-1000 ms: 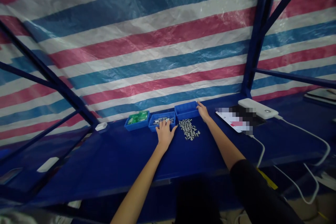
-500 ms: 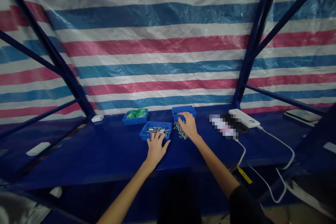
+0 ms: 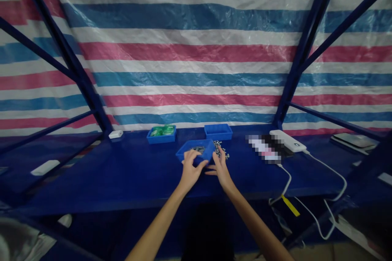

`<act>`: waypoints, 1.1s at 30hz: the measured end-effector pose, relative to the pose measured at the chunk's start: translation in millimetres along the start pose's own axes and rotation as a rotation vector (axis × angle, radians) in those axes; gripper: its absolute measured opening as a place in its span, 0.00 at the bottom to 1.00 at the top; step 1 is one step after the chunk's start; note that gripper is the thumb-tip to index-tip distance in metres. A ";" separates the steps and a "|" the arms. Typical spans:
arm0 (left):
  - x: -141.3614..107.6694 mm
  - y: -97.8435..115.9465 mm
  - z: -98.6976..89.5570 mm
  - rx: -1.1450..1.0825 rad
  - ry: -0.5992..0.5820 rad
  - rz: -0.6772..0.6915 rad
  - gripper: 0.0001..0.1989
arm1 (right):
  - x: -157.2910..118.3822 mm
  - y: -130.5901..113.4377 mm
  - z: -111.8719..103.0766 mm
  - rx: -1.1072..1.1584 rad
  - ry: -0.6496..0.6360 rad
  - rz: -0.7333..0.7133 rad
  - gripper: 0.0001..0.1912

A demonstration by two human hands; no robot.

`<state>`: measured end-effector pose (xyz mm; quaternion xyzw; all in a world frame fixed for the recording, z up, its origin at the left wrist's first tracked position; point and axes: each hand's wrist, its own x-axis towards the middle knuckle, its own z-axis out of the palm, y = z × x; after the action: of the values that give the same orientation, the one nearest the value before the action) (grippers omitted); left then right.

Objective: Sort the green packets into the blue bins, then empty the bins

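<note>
A small blue bin (image 3: 183, 149) with metal pieces (image 3: 199, 149) in it stands tilted on the blue bench, partly covered by my hands. My left hand (image 3: 191, 172) grips its near edge, with the fingers over the rim and the thumb spread along the front. My right hand (image 3: 223, 170) is at the bin's right end, fingers stretched out and apart, the fingertips at or very near the wall. Just beyond the right fingers lies a loose pile of small screw-like metal parts (image 3: 219, 145), partly hidden by the hand.
Behind are a blue bin with green-and-white packets (image 3: 163, 130) and another blue bin (image 3: 218, 132). To the right lie a blurred-out phone (image 3: 263, 148) and a white power bank (image 3: 288, 140) with cables (image 3: 345, 183). Blue frame posts (image 3: 294, 61) stand at both sides before striped sheeting.
My right hand has come from the loose metal parts back to the bin's right end. The bin has tilted and shifted, and my left hand now grips its near edge. The view has shifted slightly.
</note>
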<state>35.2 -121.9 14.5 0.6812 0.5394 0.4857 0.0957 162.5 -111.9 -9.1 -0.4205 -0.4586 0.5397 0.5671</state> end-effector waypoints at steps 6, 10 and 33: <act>-12.9 6.1 -7.3 0.028 -0.373 0.149 0.13 | -1.5 14.1 11.3 0.101 0.268 -0.106 0.42; -1.0 -1.8 -11.8 0.005 -0.320 0.066 0.18 | -4.1 11.1 15.1 0.123 0.253 -0.162 0.42; 40.5 -66.8 58.4 -0.175 -0.155 -0.253 0.34 | -6.6 7.7 21.0 -0.769 0.051 -0.440 0.24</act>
<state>34.8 -38.7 -36.4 0.6322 0.5677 0.4608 0.2563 140.3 -118.3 -12.3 -0.5063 -0.6906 0.1856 0.4819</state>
